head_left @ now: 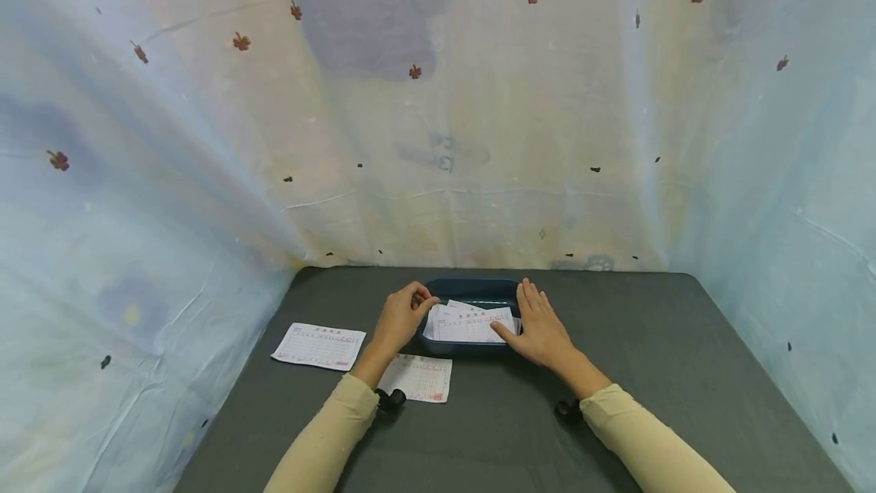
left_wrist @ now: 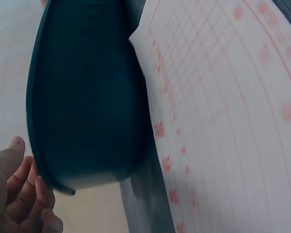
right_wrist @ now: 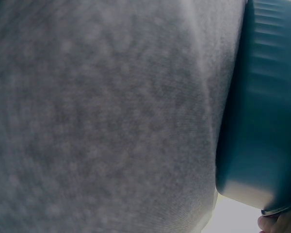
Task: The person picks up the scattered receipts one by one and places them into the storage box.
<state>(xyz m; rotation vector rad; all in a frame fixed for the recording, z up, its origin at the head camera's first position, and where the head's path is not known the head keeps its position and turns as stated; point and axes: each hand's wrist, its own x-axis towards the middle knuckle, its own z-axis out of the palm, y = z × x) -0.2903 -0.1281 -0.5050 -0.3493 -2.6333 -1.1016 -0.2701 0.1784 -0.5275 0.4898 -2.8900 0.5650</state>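
Observation:
A dark blue oblong tray point(head_left: 472, 348) stands on the table with several printed paper slips point(head_left: 472, 326) lying in it. My left hand point(head_left: 402, 316) holds the tray's left rim with bent fingers, the thumb over the inner side. In the left wrist view its fingers point(left_wrist: 25, 194) meet the edge of the tray point(left_wrist: 87, 97). On the right rim rests my right hand point(head_left: 542, 326), fingers straight and thumb reaching over the slips. Only a bit of that hand point(right_wrist: 283, 222) shows in the right wrist view, below the tray wall point(right_wrist: 262, 121).
One printed slip point(head_left: 320, 346) lies flat on the dark grey table point(head_left: 520, 432) left of the tray. Another slip point(head_left: 420, 379) is just in front of the tray, partly covered by the left forearm. A patterned curtain point(head_left: 479, 135) hangs behind and at both sides.

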